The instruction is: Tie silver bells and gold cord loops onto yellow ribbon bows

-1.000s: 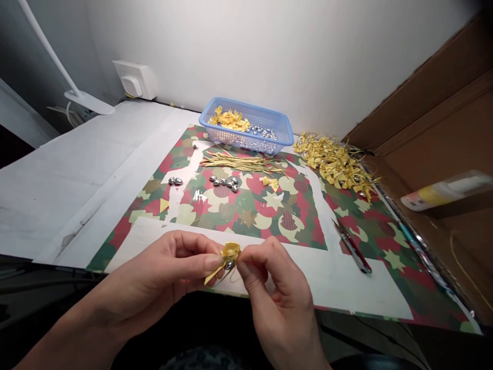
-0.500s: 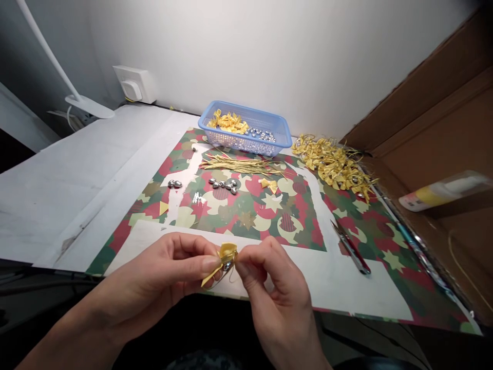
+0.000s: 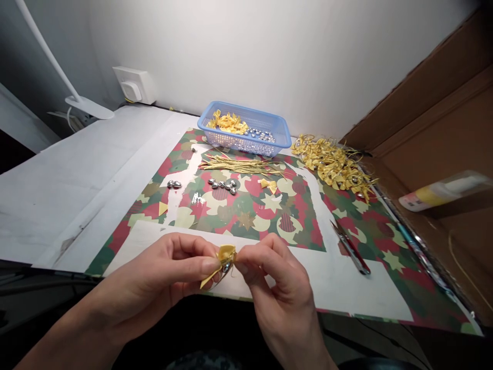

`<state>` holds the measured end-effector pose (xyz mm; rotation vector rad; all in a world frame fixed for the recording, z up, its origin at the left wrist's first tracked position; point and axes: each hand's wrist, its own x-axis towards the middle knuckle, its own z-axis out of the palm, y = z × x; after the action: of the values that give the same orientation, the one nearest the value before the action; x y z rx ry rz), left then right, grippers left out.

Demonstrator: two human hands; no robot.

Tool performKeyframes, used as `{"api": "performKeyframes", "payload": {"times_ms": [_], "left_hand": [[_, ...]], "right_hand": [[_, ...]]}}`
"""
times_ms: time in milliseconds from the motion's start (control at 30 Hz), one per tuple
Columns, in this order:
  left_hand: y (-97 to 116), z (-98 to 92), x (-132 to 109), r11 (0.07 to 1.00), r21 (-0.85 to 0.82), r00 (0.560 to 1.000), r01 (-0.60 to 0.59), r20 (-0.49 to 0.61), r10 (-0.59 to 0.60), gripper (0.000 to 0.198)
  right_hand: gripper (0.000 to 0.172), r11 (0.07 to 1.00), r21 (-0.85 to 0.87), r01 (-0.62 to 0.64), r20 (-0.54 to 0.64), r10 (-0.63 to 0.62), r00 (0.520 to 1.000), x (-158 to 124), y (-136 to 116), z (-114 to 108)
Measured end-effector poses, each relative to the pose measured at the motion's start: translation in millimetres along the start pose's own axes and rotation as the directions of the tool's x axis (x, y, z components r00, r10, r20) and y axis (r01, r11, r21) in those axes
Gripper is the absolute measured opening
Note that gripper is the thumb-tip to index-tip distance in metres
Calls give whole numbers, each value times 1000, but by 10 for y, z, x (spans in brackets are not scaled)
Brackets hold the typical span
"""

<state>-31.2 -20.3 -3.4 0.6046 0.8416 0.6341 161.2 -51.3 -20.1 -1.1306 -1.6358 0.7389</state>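
Note:
Between finger and thumb, my left hand [image 3: 185, 270] pinches a yellow ribbon bow [image 3: 226, 252] just above the table's near edge. A silver bell or bead [image 3: 226, 267] shows at the bow's middle, partly covered by the fingers. My right hand [image 3: 273, 280] is closed at the bow's right side, its thumb and forefinger pinching a thin gold cord [image 3: 232, 270] that runs round the bow. One loose yellow bow [image 3: 268, 185] lies farther back, with several silver bells [image 3: 222, 185] to its left. Behind them is a bundle of gold cords [image 3: 239, 164].
A blue basket [image 3: 283, 141] at the wall holds yellow bows and silver beads. Finished-looking bows are heaped [image 3: 335, 162] at the right. Red-handled thread snips [image 3: 350, 247] lie right of my hands. A bottle [image 3: 442, 191] leans by the cardboard wall [image 3: 435, 103]. A lamp base [image 3: 89, 107] stands left.
My right hand has shifted very slightly, and the cord loop below the bow looks smaller. The bow has tilted a little in my left fingers.

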Motion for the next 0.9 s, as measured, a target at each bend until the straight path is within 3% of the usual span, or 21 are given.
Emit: {"api": "performKeyframes", "payload": {"times_ms": [467,767,900], "left_hand": [[-23,10,-27,999,-20,1000,29,-6,-29,17],[-38,19,-31,997,-73,998,35,47,-32,13],[-73,4,-13,998,-49,999,30,14,-30,13]], "right_hand": [[19,1000,31,-4,15,3,1000,14,19,9],[17,975,200,-97,70,84,994,43,48,-7],[17,973,214,-88,46,80,996,39,44,9]]}}
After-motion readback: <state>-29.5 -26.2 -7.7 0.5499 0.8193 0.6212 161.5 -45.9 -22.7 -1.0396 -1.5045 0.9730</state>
